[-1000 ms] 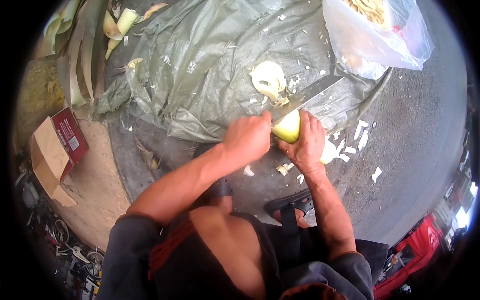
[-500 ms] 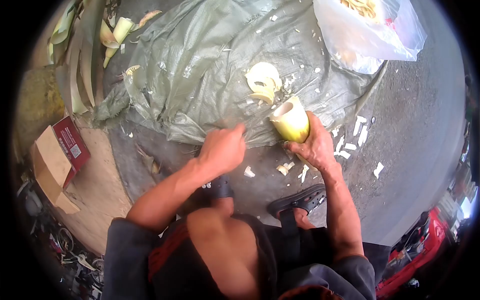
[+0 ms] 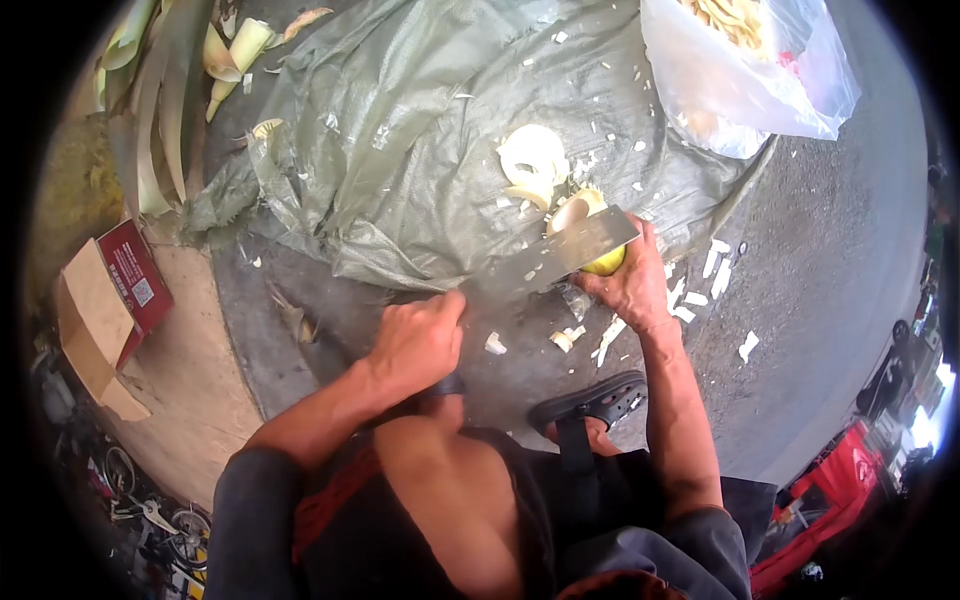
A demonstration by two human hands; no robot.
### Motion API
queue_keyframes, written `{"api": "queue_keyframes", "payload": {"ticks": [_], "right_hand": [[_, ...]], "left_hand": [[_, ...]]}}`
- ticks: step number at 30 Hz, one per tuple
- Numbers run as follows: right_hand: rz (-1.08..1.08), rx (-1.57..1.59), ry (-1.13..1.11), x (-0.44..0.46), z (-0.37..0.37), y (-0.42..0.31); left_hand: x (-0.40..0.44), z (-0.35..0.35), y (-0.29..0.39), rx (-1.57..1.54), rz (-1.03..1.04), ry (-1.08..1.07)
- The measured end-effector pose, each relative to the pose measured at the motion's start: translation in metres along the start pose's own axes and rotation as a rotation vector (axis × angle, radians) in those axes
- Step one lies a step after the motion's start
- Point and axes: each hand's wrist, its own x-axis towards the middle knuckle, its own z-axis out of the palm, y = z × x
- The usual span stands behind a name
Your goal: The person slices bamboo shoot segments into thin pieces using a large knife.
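My left hand (image 3: 418, 335) is closed at the near end of a wide-bladed knife (image 3: 550, 252); the handle itself is hidden in the fist. The blade reaches right, across a pale yellow-green bamboo shoot (image 3: 606, 262), covering much of it. Whether blade and shoot touch, I cannot tell. Around the right side of the shoot wraps my right hand (image 3: 637, 285), thumb toward me. Just beyond the shoot, a pale cut ring (image 3: 547, 150) and curved pieces lie on a grey-green woven sheet (image 3: 420, 160).
At the upper right stands a clear plastic bag (image 3: 810, 90) with pale strips inside. Long husks (image 3: 160, 120) and a peeled shoot (image 3: 245, 50) lie upper left. An open cardboard box (image 3: 95, 310) is at the left. White scraps (image 3: 718, 270) litter the floor; a black clog (image 3: 590, 400) is near.
The knife blade, not discernible half a second ago, now shows across the shoot. My left hand has shifted slightly left and toward me, while the right keeps its hold on the shoot.
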Motion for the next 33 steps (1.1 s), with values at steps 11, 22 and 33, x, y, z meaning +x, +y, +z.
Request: {"api": "queue_keyframes", "payload": {"ticks": [11, 22, 33], "right_hand": [[-0.147, 0.043, 0.075, 0.001, 0.011, 0.007], [-0.135, -0.154, 0.192, -0.011, 0.022, 0.002], [-0.155, -0.21, 0.057, -0.024, 0.008, -0.011]], "left_hand": [[0.031, 0.006, 0.015, -0.007, -0.011, -0.08], [0.097, 0.023, 0.036, -0.008, 0.006, -0.048], [0.117, 0.011, 0.017, -0.081, -0.068, -0.003]]}}
